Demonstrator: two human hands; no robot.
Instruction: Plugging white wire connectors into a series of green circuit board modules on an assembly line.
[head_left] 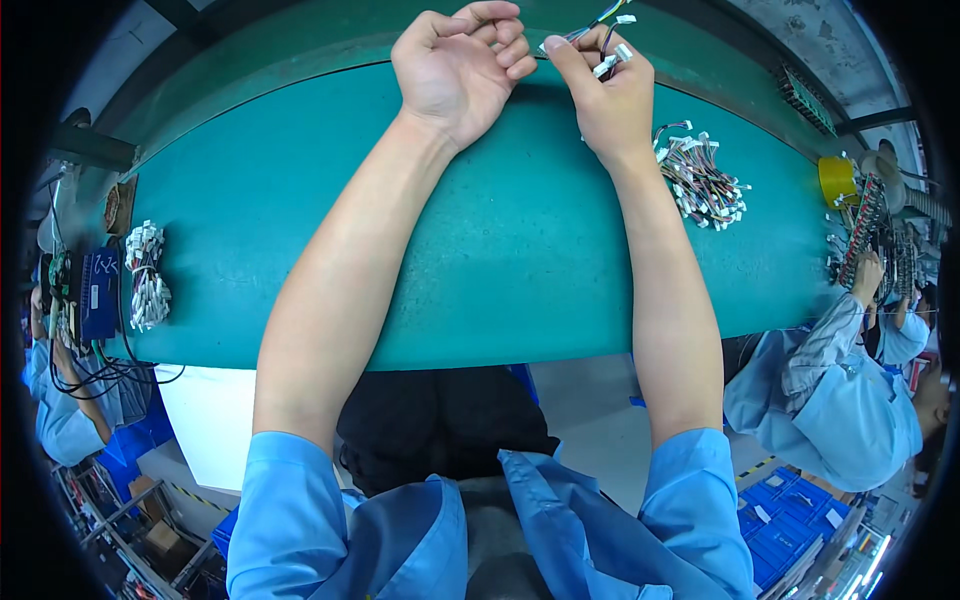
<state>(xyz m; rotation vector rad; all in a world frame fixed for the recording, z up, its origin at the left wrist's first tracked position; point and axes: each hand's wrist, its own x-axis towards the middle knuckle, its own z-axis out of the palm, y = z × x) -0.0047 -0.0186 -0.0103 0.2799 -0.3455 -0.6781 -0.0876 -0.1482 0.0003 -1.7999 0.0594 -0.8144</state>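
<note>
Short white-ended cables (605,67) are in the person's grasp near the far edge of the broad green tabletop (500,250), which spreads beneath both forearms. The left hand (458,75) is turned palm up just beside them, its fingers loosely curled with space over the palm; the right hand (610,100) pinches the cables between thumb and fingers. Near the right forearm lies a loose pile of similar cables (705,185), and well apart at the far left, a slimmer tied bundle (149,278).
</note>
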